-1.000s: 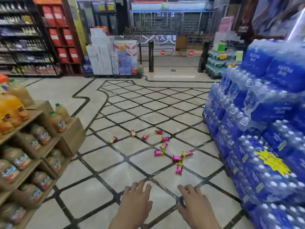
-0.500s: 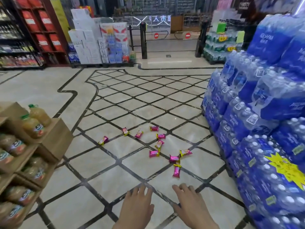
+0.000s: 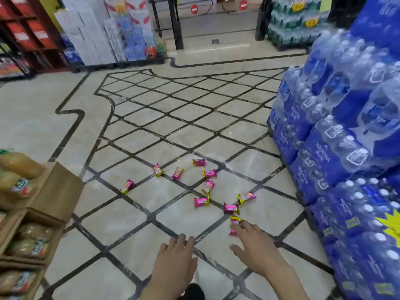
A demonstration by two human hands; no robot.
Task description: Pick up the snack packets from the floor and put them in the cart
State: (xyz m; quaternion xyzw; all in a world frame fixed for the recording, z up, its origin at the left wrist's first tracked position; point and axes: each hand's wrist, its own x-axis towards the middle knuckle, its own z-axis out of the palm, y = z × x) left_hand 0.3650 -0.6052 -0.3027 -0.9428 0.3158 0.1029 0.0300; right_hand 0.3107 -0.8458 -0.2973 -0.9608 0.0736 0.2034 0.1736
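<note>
I find the packets point(image 3: 209, 173) scattered on the floor point(image 3: 134, 217), in a loose cluster to the left of the stacked water packs point(image 3: 337, 148); none has been collected. The nearest packet point(image 3: 235, 221) lies at the near right of the cluster.

My right hand point(image 3: 257, 250) is extended low over the floor, grip spread, and its fingertips point(image 3: 234, 226) overlap the nearest packet. I cannot tell whether they touch it; nothing is pinched. I judge the hand is placed here because this packet is the first within reach.

My left hand point(image 3: 175, 265) hangs beside it, near and to the left, fingers loosely extended, palm down, holding nothing. It appears set for balance or for the next packet, not for this one.

The cart is not in view, so its position relative to the packets cannot be stated.

Juice bottles in cardboard trays point(image 3: 49, 191) stand at the near left, well apart from the cluster, leaving the working area unobstructed.
</note>
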